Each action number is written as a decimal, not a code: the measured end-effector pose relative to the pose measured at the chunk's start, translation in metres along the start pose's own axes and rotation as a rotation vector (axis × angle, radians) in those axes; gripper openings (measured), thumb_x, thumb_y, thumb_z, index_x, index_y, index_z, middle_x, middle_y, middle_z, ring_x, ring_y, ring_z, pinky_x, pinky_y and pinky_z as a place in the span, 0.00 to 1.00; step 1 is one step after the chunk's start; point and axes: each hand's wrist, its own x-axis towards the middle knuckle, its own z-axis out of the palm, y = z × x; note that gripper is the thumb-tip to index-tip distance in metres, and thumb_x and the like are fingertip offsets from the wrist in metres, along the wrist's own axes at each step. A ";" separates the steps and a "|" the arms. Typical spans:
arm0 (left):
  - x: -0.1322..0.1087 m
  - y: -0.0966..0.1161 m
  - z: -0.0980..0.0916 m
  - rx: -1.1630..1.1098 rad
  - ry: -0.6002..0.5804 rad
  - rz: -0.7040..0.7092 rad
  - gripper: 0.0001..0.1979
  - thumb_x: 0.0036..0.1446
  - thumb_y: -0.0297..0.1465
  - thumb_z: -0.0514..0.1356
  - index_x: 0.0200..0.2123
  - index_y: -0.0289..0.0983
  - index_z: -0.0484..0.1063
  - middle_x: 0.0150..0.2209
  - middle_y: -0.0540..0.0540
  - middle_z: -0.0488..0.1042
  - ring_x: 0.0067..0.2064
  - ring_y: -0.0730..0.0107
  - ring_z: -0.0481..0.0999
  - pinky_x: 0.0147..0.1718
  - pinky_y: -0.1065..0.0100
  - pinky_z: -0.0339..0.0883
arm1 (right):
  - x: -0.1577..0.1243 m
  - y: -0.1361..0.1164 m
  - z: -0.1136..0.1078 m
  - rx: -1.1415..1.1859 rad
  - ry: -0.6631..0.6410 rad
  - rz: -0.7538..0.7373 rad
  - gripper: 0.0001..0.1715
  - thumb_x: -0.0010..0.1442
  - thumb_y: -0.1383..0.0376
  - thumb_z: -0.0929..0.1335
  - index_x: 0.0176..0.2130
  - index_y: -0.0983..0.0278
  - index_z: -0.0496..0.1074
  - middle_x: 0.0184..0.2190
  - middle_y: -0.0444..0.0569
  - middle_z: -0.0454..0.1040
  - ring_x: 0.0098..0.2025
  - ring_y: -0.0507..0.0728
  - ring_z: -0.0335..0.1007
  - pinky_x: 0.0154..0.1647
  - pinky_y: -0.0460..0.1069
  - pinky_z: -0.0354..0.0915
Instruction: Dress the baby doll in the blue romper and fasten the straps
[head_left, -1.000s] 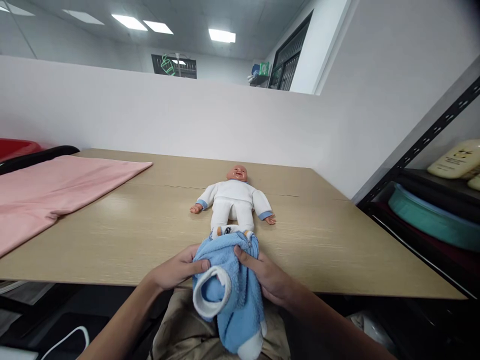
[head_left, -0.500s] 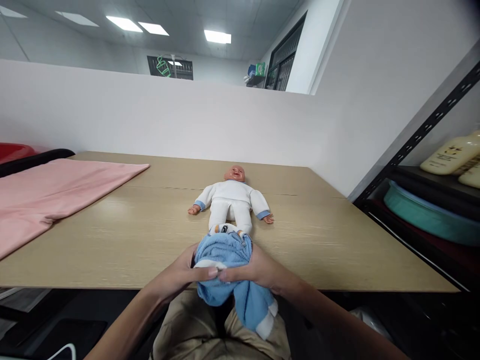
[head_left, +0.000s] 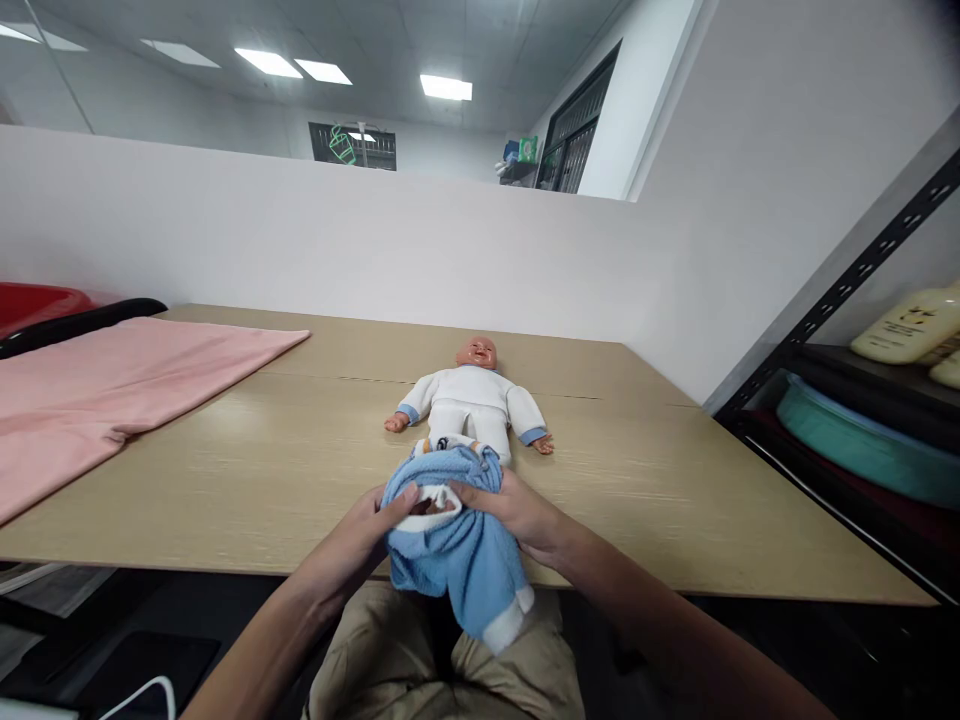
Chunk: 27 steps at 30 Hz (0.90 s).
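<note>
A baby doll (head_left: 471, 398) in a white suit with blue cuffs lies on its back on the wooden table (head_left: 225, 470), head away from me. A fluffy blue garment with white cuffs (head_left: 459, 545) is bunched over the doll's feet and hangs off the table's near edge. My left hand (head_left: 375, 525) grips the garment's left side, thumb on its white cuff. My right hand (head_left: 510, 510) pinches the same cuff from the right. Both hands are closed on the fabric.
A pink cloth (head_left: 97, 385) lies spread on the table's left part, with a red object (head_left: 37, 298) behind it. A black metal shelf (head_left: 847, 300) stands at the right, holding a teal tub (head_left: 862, 440) and cream bottles (head_left: 907, 325). A white partition wall runs behind the table.
Both hands have slid the blue garment farther onto the table, up over the doll's feet. The open white cuff seen a second ago is now pinched between my fingers.
</note>
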 end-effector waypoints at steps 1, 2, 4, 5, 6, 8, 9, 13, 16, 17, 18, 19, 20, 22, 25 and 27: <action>0.000 -0.001 -0.001 -0.043 -0.017 -0.005 0.31 0.61 0.50 0.71 0.58 0.34 0.79 0.54 0.36 0.84 0.54 0.49 0.82 0.60 0.55 0.70 | 0.001 0.001 -0.003 0.065 0.018 0.039 0.36 0.57 0.48 0.81 0.58 0.61 0.78 0.59 0.54 0.82 0.63 0.65 0.78 0.73 0.64 0.65; -0.001 -0.001 -0.002 -0.063 -0.022 -0.004 0.31 0.59 0.47 0.73 0.59 0.35 0.79 0.55 0.36 0.84 0.56 0.48 0.82 0.62 0.55 0.69 | 0.000 0.002 -0.005 0.107 0.026 0.084 0.36 0.57 0.47 0.81 0.57 0.62 0.78 0.58 0.55 0.83 0.61 0.65 0.79 0.72 0.64 0.66; -0.001 -0.002 -0.003 -0.044 0.007 -0.001 0.31 0.57 0.43 0.75 0.60 0.36 0.79 0.56 0.37 0.84 0.58 0.46 0.81 0.63 0.55 0.69 | -0.001 0.001 -0.007 0.141 -0.003 0.161 0.37 0.57 0.46 0.81 0.56 0.64 0.78 0.55 0.57 0.83 0.57 0.65 0.82 0.70 0.63 0.68; -0.001 -0.002 -0.004 -0.012 0.032 -0.004 0.31 0.56 0.43 0.75 0.59 0.36 0.79 0.56 0.37 0.84 0.59 0.46 0.81 0.63 0.54 0.69 | -0.002 0.000 -0.007 0.133 -0.041 0.183 0.37 0.56 0.47 0.81 0.57 0.63 0.78 0.55 0.57 0.83 0.57 0.65 0.82 0.69 0.63 0.68; -0.001 -0.002 -0.004 0.036 0.054 -0.001 0.30 0.55 0.43 0.74 0.58 0.35 0.79 0.56 0.37 0.84 0.59 0.44 0.80 0.62 0.54 0.70 | -0.003 -0.002 -0.007 0.105 -0.080 0.183 0.38 0.56 0.48 0.82 0.58 0.63 0.77 0.55 0.57 0.83 0.57 0.65 0.81 0.69 0.63 0.69; 0.001 -0.002 -0.004 0.173 0.084 0.025 0.28 0.55 0.44 0.73 0.54 0.33 0.80 0.54 0.37 0.84 0.58 0.42 0.80 0.60 0.54 0.71 | -0.004 -0.004 -0.005 -0.038 -0.137 0.112 0.41 0.53 0.53 0.83 0.61 0.61 0.75 0.58 0.55 0.82 0.61 0.66 0.79 0.70 0.63 0.67; 0.002 -0.003 -0.005 0.244 0.094 0.050 0.27 0.55 0.44 0.72 0.53 0.33 0.80 0.54 0.37 0.84 0.58 0.42 0.80 0.59 0.54 0.72 | -0.004 -0.006 -0.003 -0.145 -0.129 0.059 0.41 0.52 0.57 0.84 0.61 0.60 0.75 0.59 0.54 0.81 0.63 0.66 0.77 0.71 0.62 0.66; 0.007 -0.007 -0.005 0.464 0.062 0.091 0.27 0.61 0.42 0.66 0.59 0.35 0.75 0.58 0.38 0.82 0.60 0.44 0.79 0.59 0.55 0.71 | -0.003 -0.010 0.007 -0.616 0.172 -0.153 0.24 0.59 0.67 0.75 0.55 0.61 0.77 0.54 0.53 0.83 0.56 0.64 0.79 0.64 0.59 0.70; 0.012 -0.011 -0.003 0.655 0.097 0.101 0.23 0.65 0.42 0.61 0.59 0.36 0.72 0.57 0.37 0.81 0.59 0.45 0.79 0.59 0.54 0.69 | -0.001 -0.014 0.015 -0.923 0.297 -0.226 0.17 0.63 0.70 0.69 0.51 0.60 0.77 0.49 0.53 0.84 0.49 0.63 0.79 0.55 0.56 0.71; 0.015 -0.012 -0.002 0.719 0.127 0.107 0.22 0.67 0.43 0.59 0.58 0.37 0.72 0.55 0.37 0.82 0.57 0.45 0.79 0.58 0.53 0.69 | -0.001 -0.014 0.016 -1.000 0.297 -0.222 0.17 0.63 0.70 0.68 0.51 0.60 0.77 0.48 0.53 0.84 0.48 0.63 0.79 0.53 0.56 0.70; 0.017 -0.013 -0.002 0.779 0.154 0.101 0.21 0.67 0.44 0.58 0.56 0.37 0.71 0.52 0.36 0.82 0.55 0.45 0.80 0.56 0.53 0.69 | 0.000 -0.014 0.016 -1.061 0.291 -0.204 0.18 0.64 0.69 0.68 0.52 0.60 0.76 0.49 0.53 0.83 0.48 0.63 0.78 0.53 0.55 0.69; 0.020 -0.016 -0.001 0.832 0.174 0.077 0.20 0.68 0.45 0.57 0.54 0.37 0.70 0.50 0.36 0.83 0.52 0.44 0.81 0.53 0.53 0.70 | 0.001 -0.014 0.015 -1.113 0.269 -0.173 0.18 0.64 0.68 0.68 0.53 0.60 0.76 0.50 0.54 0.83 0.48 0.63 0.78 0.52 0.55 0.68; 0.022 -0.018 -0.001 0.879 0.186 0.040 0.19 0.68 0.45 0.57 0.53 0.38 0.70 0.47 0.36 0.83 0.50 0.44 0.82 0.50 0.54 0.70 | 0.002 -0.012 0.013 -1.159 0.239 -0.135 0.18 0.64 0.67 0.69 0.54 0.61 0.75 0.50 0.54 0.82 0.49 0.64 0.78 0.52 0.55 0.68; 0.025 -0.025 0.000 0.961 0.200 -0.023 0.16 0.68 0.43 0.57 0.51 0.38 0.71 0.45 0.35 0.84 0.48 0.43 0.84 0.47 0.56 0.70 | 0.003 -0.006 0.008 -1.229 0.175 -0.063 0.18 0.64 0.65 0.70 0.53 0.62 0.75 0.51 0.56 0.80 0.48 0.64 0.78 0.52 0.56 0.68; 0.027 -0.036 0.002 1.033 0.204 -0.017 0.15 0.64 0.36 0.60 0.52 0.38 0.73 0.46 0.34 0.85 0.50 0.42 0.84 0.47 0.58 0.69 | 0.002 0.005 0.002 -1.282 0.154 -0.013 0.19 0.63 0.65 0.70 0.54 0.63 0.73 0.53 0.58 0.78 0.52 0.65 0.76 0.55 0.58 0.69; 0.027 -0.041 0.002 1.033 0.192 0.039 0.15 0.62 0.34 0.61 0.52 0.39 0.74 0.48 0.34 0.85 0.52 0.41 0.84 0.50 0.57 0.69 | 0.000 0.011 0.000 -1.305 0.188 -0.006 0.22 0.62 0.66 0.70 0.56 0.63 0.72 0.55 0.59 0.77 0.57 0.67 0.74 0.59 0.60 0.68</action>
